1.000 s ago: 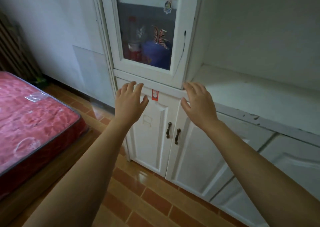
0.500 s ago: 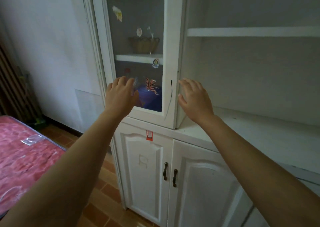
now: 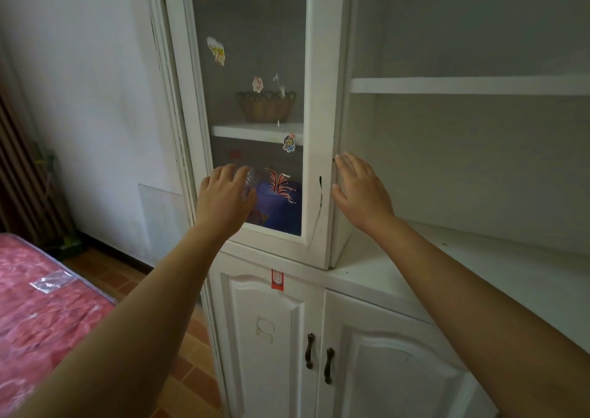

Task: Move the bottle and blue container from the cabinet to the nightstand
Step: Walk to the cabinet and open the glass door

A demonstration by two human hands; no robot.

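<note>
Sitting behind glass beyond left hand (image 3: 225, 202): blue container (image 3: 281, 207).

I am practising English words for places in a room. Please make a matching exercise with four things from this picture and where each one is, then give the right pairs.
Things:
1. basket
2. blue container
3. red label
4. mattress

Places:
A. low at the left, beside the cabinet
B. behind the glass door, on the lower shelf
C. on the front edge above the bottom doors
D. behind the glass door, on the upper shelf

Pairs: 1-D, 2-B, 3-C, 4-A
</note>
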